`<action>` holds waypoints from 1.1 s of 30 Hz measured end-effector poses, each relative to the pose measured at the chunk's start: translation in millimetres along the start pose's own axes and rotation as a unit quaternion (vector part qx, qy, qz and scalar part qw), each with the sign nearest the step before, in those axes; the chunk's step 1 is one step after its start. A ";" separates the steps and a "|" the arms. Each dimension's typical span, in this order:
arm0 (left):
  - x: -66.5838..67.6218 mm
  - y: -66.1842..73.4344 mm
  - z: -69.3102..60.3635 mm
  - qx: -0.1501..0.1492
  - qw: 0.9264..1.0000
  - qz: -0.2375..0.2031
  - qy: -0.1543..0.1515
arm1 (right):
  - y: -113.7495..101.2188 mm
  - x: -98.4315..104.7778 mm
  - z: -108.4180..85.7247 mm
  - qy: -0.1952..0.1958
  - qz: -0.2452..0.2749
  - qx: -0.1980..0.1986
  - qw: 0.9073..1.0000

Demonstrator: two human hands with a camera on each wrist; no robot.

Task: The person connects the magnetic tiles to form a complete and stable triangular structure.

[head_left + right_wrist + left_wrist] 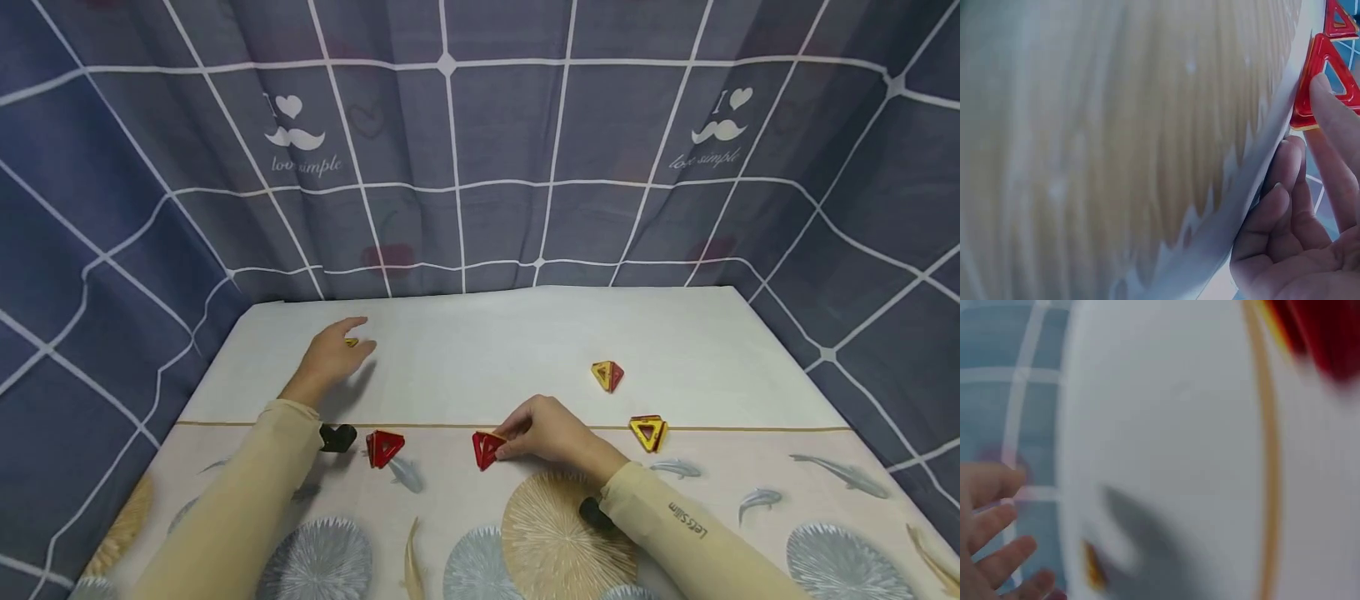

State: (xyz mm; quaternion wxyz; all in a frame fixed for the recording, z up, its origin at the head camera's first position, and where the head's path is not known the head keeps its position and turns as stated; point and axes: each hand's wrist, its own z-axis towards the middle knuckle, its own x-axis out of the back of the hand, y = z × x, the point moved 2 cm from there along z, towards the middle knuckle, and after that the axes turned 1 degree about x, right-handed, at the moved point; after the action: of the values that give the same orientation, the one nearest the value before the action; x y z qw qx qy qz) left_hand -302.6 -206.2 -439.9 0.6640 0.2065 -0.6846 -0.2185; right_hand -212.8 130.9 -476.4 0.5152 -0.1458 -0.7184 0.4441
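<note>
My right hand [551, 429] pinches a red triangular frame piece [486, 448] over the patterned cloth, near the middle. In the right wrist view the thumb lies on the red triangle [1317, 87], and the other fingers curl beneath it. My left hand [330, 358] is held over the white surface at the far left, fingers spread and holding nothing. A small yellow piece [352, 342] shows between its thumb and forefinger, apart from them in the left wrist view. Left of the pinched piece lies another red triangular piece [385, 448].
At the right are a yellow-and-red triangular piece [607, 376] and a yellow one with red [654, 446]. The white surface [480, 358] meets the fish-patterned cloth [442, 500] at a tan line. Dark checked curtains [495, 225] enclose the back and sides.
</note>
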 end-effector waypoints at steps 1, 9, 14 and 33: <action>-1.4 -10.6 4.0 0.017 0.999 0.030 -0.017 | -0.4 0.1 -0.1 -0.001 0.001 -0.001 1.000; -5.0 -51.0 13.1 0.042 0.987 0.134 -0.074 | 0.0 -1.1 -0.3 -0.011 0.010 -0.016 1.000; -5.0 -50.9 17.1 0.049 0.988 0.130 -0.063 | -1.3 1.8 -1.4 -0.008 0.007 -0.017 1.000; -0.6 -54.7 10.8 0.059 0.993 0.099 0.001 | 0.1 0.3 0.7 -0.006 0.016 -0.030 0.999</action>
State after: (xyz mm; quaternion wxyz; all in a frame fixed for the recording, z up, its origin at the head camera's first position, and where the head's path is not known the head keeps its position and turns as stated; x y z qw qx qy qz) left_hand -313.8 -250.4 -472.0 0.6696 0.1765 -0.7129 -0.1106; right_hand -213.6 130.7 -476.4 0.4990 -0.1694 -0.7323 0.4312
